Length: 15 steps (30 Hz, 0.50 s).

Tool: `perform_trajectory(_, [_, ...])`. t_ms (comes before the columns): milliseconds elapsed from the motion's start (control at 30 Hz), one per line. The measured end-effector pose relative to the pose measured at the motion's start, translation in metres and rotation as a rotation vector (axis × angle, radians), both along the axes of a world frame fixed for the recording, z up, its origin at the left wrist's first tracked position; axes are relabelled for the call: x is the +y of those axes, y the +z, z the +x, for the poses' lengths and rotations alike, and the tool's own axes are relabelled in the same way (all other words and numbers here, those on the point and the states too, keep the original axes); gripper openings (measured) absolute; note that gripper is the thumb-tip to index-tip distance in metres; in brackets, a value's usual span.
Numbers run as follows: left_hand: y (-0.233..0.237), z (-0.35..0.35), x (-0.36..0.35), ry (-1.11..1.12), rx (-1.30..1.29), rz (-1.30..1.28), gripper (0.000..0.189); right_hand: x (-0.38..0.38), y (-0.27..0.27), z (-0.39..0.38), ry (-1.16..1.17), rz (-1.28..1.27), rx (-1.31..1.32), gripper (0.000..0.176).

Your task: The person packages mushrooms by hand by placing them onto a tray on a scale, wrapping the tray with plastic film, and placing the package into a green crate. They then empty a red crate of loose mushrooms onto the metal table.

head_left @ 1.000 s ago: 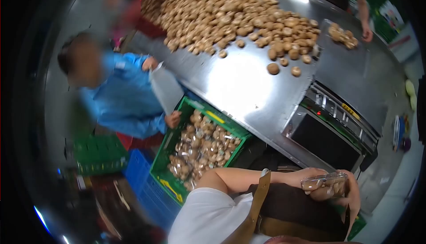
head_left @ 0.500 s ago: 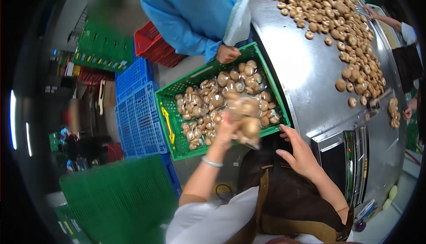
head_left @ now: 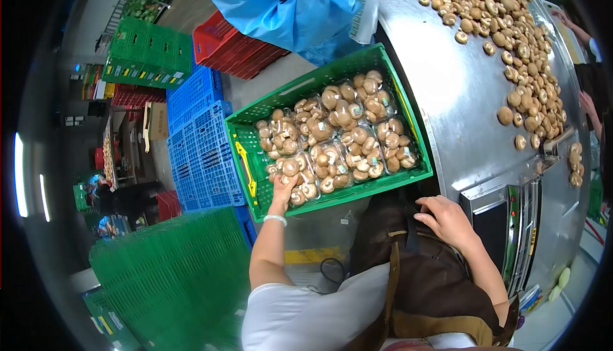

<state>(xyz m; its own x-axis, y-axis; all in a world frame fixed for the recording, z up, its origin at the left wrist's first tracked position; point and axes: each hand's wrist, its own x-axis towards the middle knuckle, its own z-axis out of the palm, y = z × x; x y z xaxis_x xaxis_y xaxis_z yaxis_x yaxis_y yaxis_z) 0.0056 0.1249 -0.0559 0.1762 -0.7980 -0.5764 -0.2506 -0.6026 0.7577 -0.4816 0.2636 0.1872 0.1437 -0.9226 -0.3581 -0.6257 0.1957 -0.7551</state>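
A green crate [head_left: 306, 207] holds several clear-wrapped packs of brown mushrooms [head_left: 331, 167] set side by side. My left hand [head_left: 283, 193] reaches over the crate's near edge, its fingers on a mushroom pack [head_left: 300, 177] in the near left part; the fingertips are partly hidden against the pack. My right hand [head_left: 444, 219] is above the brown apron, near the crate's near right corner, with its fingers curved and apart and nothing in them.
Loose mushrooms [head_left: 511, 51] lie on the metal table [head_left: 428, 76] at right, beside a sealing machine [head_left: 504, 217]. A person in blue sleeves [head_left: 306, 13] stands beyond the crate. Blue pallets [head_left: 207, 159], red crates [head_left: 233, 48] and green crates [head_left: 172, 268] stand at left.
My left hand has moved left and down with the pack, now in the crate's near left part. My right hand has shifted slightly right and down. The co-worker's hand has risen from the crate's edge.
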Motion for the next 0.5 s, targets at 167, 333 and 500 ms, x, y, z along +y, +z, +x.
perform_trajectory(167, [-0.02, 0.005, -0.007, -0.459, -0.712, -0.099, 0.099, 0.021, -0.019, -0.001, 0.042, -0.109, 0.071, 0.035])
perform_trajectory(333, [-0.082, 0.052, -0.02, -0.575, -0.469, -0.044, 0.06, 0.058, -0.041, -0.022, 0.013, -0.196, 0.142, 0.034])
perform_trajectory(500, [0.07, -0.102, -0.066, -1.276, -1.343, -0.034, 0.048, 0.101, -0.042, -0.054, -0.032, -0.08, 0.257, 0.034])
